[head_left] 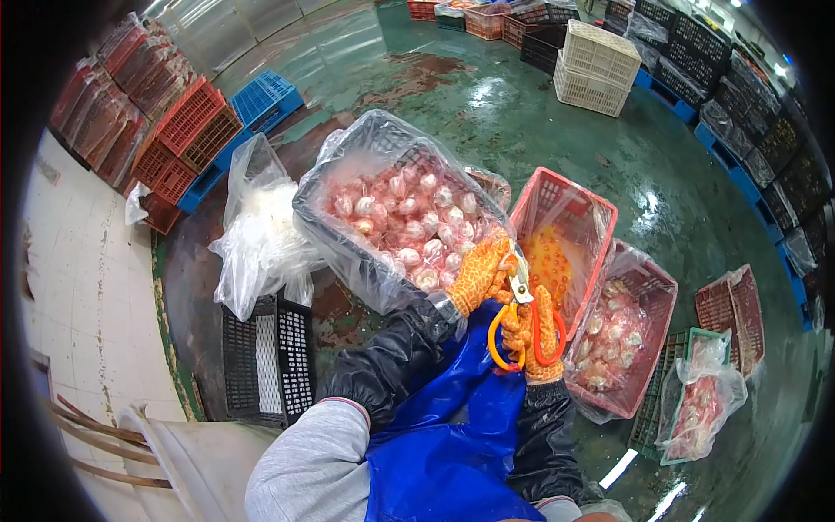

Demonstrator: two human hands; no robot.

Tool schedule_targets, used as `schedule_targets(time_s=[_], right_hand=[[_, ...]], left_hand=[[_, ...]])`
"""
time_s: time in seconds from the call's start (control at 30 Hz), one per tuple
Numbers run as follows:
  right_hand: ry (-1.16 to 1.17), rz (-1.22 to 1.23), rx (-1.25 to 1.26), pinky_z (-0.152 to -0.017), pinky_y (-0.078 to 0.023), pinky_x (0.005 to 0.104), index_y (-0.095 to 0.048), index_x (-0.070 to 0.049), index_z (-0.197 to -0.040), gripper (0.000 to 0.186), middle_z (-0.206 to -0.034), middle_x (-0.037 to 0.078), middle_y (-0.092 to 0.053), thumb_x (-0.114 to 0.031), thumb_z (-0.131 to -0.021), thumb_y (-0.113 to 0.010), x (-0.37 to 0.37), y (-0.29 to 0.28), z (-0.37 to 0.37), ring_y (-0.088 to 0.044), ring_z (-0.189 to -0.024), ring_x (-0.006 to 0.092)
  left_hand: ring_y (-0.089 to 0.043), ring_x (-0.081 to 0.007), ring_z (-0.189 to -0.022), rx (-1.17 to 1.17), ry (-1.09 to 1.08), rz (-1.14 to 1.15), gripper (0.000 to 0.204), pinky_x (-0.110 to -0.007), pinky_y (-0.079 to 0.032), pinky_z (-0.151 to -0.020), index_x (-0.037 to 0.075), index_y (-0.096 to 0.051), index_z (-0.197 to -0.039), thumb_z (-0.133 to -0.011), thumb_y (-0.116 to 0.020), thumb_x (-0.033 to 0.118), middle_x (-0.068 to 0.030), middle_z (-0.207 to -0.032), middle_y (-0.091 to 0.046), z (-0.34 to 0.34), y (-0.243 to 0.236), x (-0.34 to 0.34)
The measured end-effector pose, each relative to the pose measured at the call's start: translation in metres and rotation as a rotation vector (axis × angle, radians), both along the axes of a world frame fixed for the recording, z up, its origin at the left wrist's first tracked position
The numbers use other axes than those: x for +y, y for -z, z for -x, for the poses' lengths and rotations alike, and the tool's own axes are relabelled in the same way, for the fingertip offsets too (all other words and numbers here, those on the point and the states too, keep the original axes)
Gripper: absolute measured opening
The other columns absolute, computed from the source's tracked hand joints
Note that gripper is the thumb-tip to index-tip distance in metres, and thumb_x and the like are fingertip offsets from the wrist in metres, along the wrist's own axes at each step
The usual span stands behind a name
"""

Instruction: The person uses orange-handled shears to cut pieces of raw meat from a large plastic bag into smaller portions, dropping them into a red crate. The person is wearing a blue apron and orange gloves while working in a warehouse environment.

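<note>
My right hand (546,337), in an orange patterned glove, is closed on a pair of scissors (522,287) with orange and red handles; the blades point up and away from me. Close to the blades, my left hand (480,271), gloved alike, has its fingers curled together; whatever is in them is hidden. It is over the near right edge of a dark crate (304,204) lined with clear plastic. Pinkish-white bulbs like garlic (409,213) fill that crate. Right of my hands stands a red crate (600,235) with small orange pieces (550,261) in it.
Another lined red crate (657,322) with similar bulbs stands at the right, beside a green crate (652,409) bearing a plastic bag of bulbs (696,409). Crumpled plastic bags (265,230) and a black crate (239,365) lie left. White crates (596,65) and crate stacks stand farther off.
</note>
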State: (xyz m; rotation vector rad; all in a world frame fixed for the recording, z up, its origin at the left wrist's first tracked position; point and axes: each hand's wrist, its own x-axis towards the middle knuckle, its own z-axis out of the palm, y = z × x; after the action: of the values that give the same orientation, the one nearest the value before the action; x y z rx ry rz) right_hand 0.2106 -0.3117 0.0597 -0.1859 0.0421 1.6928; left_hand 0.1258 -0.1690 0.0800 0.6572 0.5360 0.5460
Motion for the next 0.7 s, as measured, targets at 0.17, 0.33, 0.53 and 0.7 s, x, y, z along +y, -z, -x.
schedule_targets(time_s=[0.17, 0.33, 0.53, 0.7], right_hand=[[0.01, 0.044, 0.078, -0.037, -0.04, 0.0278, -0.051, -0.001, -0.107, 0.058, -0.071, 0.017, -0.053, -0.053, -0.089, -0.034, 0.004, 0.001, -0.003, -0.045, -0.044, 0.0191], [0.048, 0.044, -0.007, -0.036, -0.041, 0.0269, -0.053, -0.003, -0.103, 0.054, -0.072, 0.017, -0.053, -0.052, -0.09, -0.035, 0.006, 0.011, -0.005, -0.046, -0.043, 0.0196], [0.021, 0.042, -0.039, -0.038, -0.041, 0.0263, -0.054, -0.002, -0.1, 0.056, -0.071, 0.015, -0.054, -0.054, -0.089, -0.034, 0.012, 0.02, -0.011, -0.047, -0.045, 0.0188], [0.034, 0.198, -0.228, -0.038, -0.044, 0.0253, -0.053, -0.001, -0.1, 0.056, -0.07, 0.014, -0.053, -0.053, -0.089, -0.036, 0.021, 0.011, -0.009, -0.047, -0.045, 0.0184]], left_hand=[[-0.061, -0.0191, -0.063, 0.025, 0.153, -0.106, 0.023, -0.034, -0.052, -0.043, 0.009, -0.053, -0.096, -0.088, -0.051, 0.03, -0.0061, -0.077, -0.058, -0.008, 0.029, 0.011], [-0.061, -0.0201, -0.065, 0.028, 0.179, -0.151, 0.021, -0.035, -0.052, -0.048, 0.008, -0.051, -0.096, -0.088, -0.052, 0.027, -0.0074, -0.08, -0.059, -0.012, 0.025, 0.007], [-0.059, -0.0183, -0.064, 0.233, 0.06, -0.189, 0.019, -0.029, -0.047, -0.042, 0.005, -0.049, -0.096, -0.087, -0.054, 0.022, -0.0098, -0.083, -0.06, -0.026, 0.023, 0.005], [-0.06, -0.0206, -0.073, 0.442, 0.023, -0.606, 0.036, -0.031, -0.049, -0.062, -0.001, -0.053, -0.097, -0.08, -0.063, 0.03, -0.0121, -0.086, -0.06, -0.034, 0.056, 0.015]])
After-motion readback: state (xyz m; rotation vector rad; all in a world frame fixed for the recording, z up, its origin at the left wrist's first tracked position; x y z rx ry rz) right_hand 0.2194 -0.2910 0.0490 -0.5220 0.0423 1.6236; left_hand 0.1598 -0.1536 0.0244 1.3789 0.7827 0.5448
